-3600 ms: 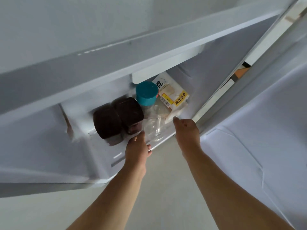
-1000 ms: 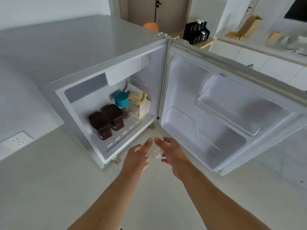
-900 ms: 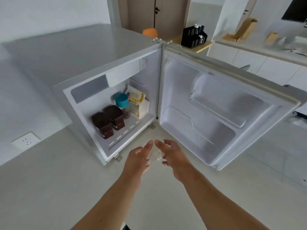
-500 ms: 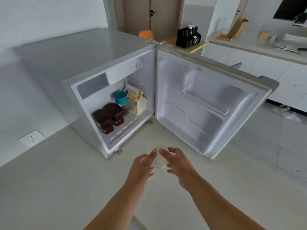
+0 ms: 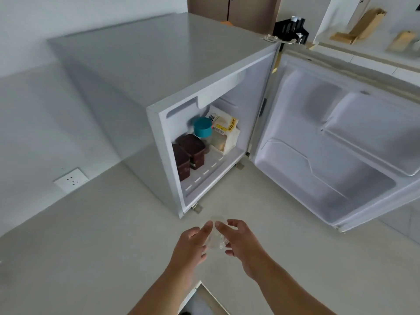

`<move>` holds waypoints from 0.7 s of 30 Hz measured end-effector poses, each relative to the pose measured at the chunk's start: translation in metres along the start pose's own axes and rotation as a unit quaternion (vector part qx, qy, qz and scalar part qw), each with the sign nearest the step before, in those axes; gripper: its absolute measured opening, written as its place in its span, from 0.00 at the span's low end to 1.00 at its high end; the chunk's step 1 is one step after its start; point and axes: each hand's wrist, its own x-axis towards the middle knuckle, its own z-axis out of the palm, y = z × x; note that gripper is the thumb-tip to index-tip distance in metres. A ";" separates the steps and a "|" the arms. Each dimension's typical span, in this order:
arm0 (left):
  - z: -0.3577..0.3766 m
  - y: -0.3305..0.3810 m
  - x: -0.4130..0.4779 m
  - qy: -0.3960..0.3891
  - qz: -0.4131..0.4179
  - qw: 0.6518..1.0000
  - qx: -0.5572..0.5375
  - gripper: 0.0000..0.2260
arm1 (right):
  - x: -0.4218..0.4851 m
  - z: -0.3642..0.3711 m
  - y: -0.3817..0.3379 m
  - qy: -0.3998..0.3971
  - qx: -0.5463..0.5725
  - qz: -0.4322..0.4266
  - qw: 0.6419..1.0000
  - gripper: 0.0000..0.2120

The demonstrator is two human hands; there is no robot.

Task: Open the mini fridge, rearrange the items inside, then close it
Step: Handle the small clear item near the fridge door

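Mini fridge: grey cube standing on the pale floor, door swung fully open toward 3 o'clock, door shelves bare. Contents, bottom shelf only: two dark brown tubs side by side at the front left; teal-capped jar just behind them; bread bag at the back right, touching the jar. Clear cup: now outside the cabinet, held low at 6 o'clock, well apart from the shelf where it lay seconds ago among the other items. Left hand: fingers loosely curled against the cup's left side. Right hand: fingers half closed around its right side; together they pinch it between them. The viewpoint has also drawn back from inside the cabinet to a standing distance. Judgement: rearranging is under way, one item removed, a gap left at the shelf's front right; replacing the cup and closing the door remain. Surroundings: white wall socket at 9 o'clock; brown room door at 12 o'clock; black rack and white counter with tan wooden pieces toward 1 to 2 o'clock.
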 end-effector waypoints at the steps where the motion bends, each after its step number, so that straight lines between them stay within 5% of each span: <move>1: -0.012 0.001 0.005 0.007 0.000 1.000 0.001 0.46 | 0.005 0.012 -0.001 -0.006 -0.001 0.003 1.000 0.38; 15: -0.135 0.005 0.060 0.106 -0.035 0.994 -0.019 0.49 | 0.062 0.150 -0.001 -0.045 -0.019 0.049 0.998 0.28; 21: -0.156 0.006 0.086 0.119 -0.025 0.993 -0.006 0.43 | 0.083 0.179 0.001 -0.026 -0.020 0.055 0.998 0.24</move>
